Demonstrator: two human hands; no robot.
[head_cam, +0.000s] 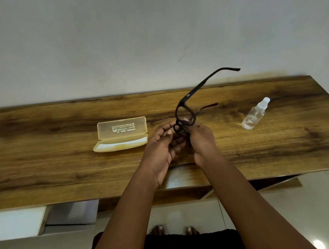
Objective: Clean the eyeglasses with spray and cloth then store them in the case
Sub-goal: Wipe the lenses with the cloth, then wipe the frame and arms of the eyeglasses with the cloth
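Eyeglasses point(186, 115) sit pinched in both hands' grip, left hand point(161, 146) and right hand point(201, 141) curled on the frame, temples open, lifted off the counter point(45, 152) for handling, open case point(120, 134) left, spray bottle point(255, 116) right.

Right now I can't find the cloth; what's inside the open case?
The open case shows a white strip along its lower tray, possibly the cloth or a lining; I cannot tell which. Anything beneath it is covered.

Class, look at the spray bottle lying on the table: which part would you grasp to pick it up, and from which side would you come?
Grip the clear body of the spray bottle, coming from above with fingers across its width. It lies tilted on its side on the table, cap pointing away, so the round middle is widest and free all round; the narrow cap would probably slip.
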